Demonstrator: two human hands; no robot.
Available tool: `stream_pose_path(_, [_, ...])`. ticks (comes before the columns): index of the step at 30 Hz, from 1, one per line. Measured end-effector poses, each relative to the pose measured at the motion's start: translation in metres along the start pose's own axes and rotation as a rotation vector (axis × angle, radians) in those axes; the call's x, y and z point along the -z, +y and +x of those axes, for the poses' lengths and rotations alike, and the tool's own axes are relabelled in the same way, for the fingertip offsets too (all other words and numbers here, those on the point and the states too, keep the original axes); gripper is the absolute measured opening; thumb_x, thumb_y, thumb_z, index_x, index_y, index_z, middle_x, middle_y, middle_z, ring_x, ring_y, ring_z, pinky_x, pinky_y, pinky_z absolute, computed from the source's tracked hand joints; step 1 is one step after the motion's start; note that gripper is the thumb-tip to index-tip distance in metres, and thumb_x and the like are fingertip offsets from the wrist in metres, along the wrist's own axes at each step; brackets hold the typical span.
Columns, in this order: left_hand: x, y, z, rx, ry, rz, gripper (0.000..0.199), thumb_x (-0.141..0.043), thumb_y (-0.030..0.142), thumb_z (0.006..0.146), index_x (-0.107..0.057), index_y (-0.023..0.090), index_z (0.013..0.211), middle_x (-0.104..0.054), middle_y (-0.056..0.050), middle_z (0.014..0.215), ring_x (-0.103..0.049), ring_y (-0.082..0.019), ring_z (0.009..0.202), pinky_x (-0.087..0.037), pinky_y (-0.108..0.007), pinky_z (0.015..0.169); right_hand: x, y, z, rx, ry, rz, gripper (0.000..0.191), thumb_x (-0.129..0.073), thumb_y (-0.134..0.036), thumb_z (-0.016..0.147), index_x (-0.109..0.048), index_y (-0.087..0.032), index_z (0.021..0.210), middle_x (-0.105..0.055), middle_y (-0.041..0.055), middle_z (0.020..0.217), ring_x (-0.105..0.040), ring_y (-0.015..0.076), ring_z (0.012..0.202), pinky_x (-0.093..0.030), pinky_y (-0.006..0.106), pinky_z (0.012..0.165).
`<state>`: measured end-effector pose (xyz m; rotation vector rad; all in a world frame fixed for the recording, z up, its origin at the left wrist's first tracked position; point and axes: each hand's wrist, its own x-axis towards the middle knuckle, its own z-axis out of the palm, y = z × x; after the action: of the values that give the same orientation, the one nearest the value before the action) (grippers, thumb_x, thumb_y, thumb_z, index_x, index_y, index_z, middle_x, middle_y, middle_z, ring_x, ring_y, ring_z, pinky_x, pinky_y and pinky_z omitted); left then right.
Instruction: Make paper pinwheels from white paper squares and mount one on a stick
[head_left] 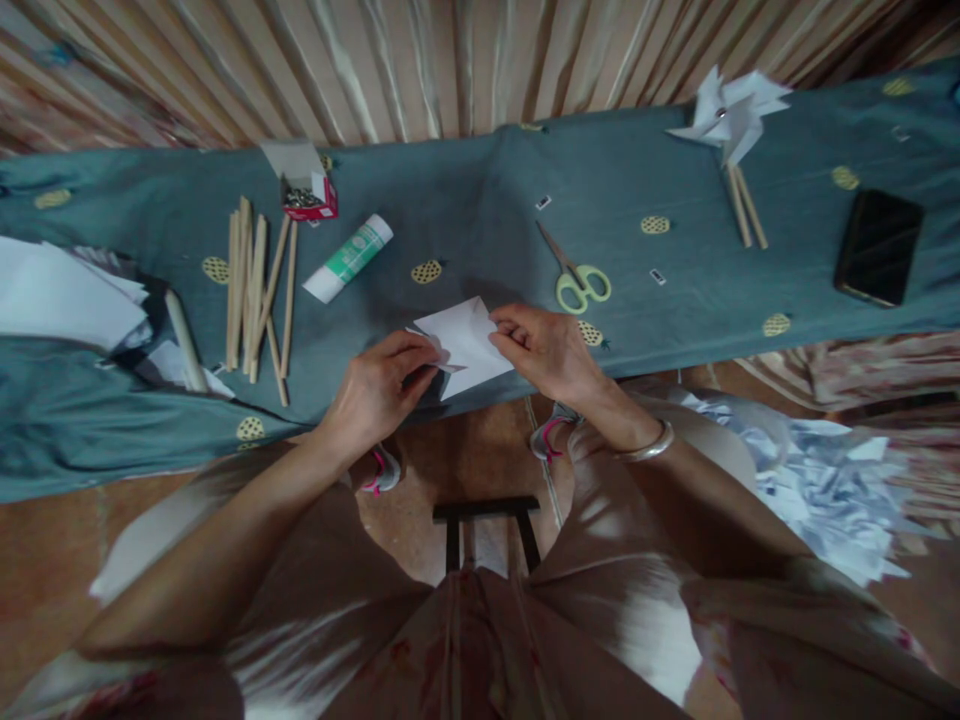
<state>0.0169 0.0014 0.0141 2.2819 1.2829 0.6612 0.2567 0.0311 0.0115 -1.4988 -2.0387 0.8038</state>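
Between my hands, just above the near edge of the cloth-covered table, is a white piece of paper point(474, 345) with cut or folded corners. My left hand point(386, 385) pinches its left corner between thumb and fingers. At the opposite side, my right hand point(547, 350) grips the paper's right edge, fingers curled. A pair of scissors point(574, 275) with light green handles lies on the cloth beyond my right hand. Beyond my left hand rests a white and green glue stick point(349, 258).
Several wooden sticks point(251, 290) lie at the left, below an open red box point(309, 195) of small metal pieces. Paper sheets point(60, 295) are stacked far left. Paper pinwheels point(727, 112) on sticks and a black phone point(879, 247) lie right. Paper scraps point(825, 490) are heaped low right.
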Motion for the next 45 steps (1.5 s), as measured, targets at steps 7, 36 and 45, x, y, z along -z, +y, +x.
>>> stream_pose_path(7, [-0.001, 0.007, 0.001, -0.207, -0.009, 0.121, 0.030, -0.066, 0.041, 0.091, -0.067, 0.020, 0.113, -0.069, -0.011, 0.112, -0.063, -0.027, 0.104, -0.054, -0.045, 0.090, -0.002, 0.001, -0.001, -0.016, -0.017, 0.005, 0.024, -0.056, -0.027, 0.087, -0.072, -0.018, 0.102, -0.075, 0.0039, 0.084, -0.067, 0.0169, 0.076, -0.050, 0.029, 0.071])
stream_pose_path(36, [-0.001, 0.003, -0.004, -0.308, -0.034, 0.290, 0.019, -0.052, 0.018, 0.098, -0.069, 0.016, 0.104, -0.075, -0.008, 0.107, -0.069, -0.021, 0.093, -0.051, -0.035, 0.081, 0.014, 0.006, -0.004, 0.100, -0.207, 0.344, 0.036, -0.064, -0.007, 0.073, -0.077, -0.023, 0.103, -0.074, 0.0020, 0.110, -0.067, 0.0151, 0.087, -0.054, 0.031, 0.083])
stream_pose_path(45, [-0.001, 0.006, -0.005, -0.343, -0.051, 0.298, 0.019, -0.050, 0.015, 0.098, -0.069, 0.016, 0.103, -0.074, -0.007, 0.110, -0.068, -0.020, 0.098, -0.049, -0.034, 0.086, 0.013, 0.006, -0.007, 0.134, -0.241, 0.394, 0.022, -0.068, -0.014, 0.079, -0.080, -0.026, 0.093, -0.071, 0.0038, 0.118, -0.067, 0.0186, 0.107, -0.052, 0.036, 0.099])
